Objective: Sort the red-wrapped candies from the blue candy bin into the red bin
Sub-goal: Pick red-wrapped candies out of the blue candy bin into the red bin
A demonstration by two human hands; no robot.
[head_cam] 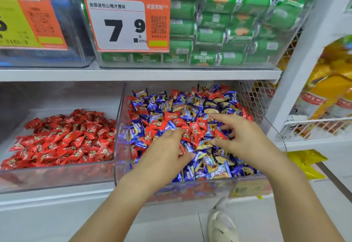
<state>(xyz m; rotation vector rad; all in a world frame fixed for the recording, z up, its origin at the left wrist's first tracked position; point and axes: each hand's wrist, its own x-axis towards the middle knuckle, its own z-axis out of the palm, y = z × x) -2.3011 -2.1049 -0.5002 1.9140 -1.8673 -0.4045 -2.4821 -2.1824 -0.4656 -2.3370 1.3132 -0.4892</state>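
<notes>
Clear plastic forms both open bins on the lower white shelf [57,199]. At about three o'clock of the view's middle sits the blue candy bin [190,189], heaped with blue-wrapped candies [192,106] and, mixed among them, the red-wrapped candies [196,128], which show mostly through the pile's middle and along its far edge toward twelve o'clock. Just beside it at nine o'clock, their side walls close together, lies the red bin [47,177], filled only with red wrappers. Both hands are inside the blue candy bin, resting on the pile. The left hand [165,150] lies palm down with its fingers stretched forward and loosely together, fingertips touching red wrappers near the heap's middle, the thumb held out toward three o'clock; it grips nothing that can be seen. The right hand [242,133] reaches in from four o'clock, its fingers spread and pointing toward ten o'clock over the candies, the thumb apart below them; whether a candy is caught beneath it I cannot tell. Above, at twelve o'clock, an upper shelf carries a clear box of green packets [228,22] fronted by an orange and white price tag [125,22] reading 7.9. At two to three o'clock, past a white upright, yellow bags [331,89] fill a neighbouring rack. At six o'clock a pale shoe [221,226] stands on the floor.
</notes>
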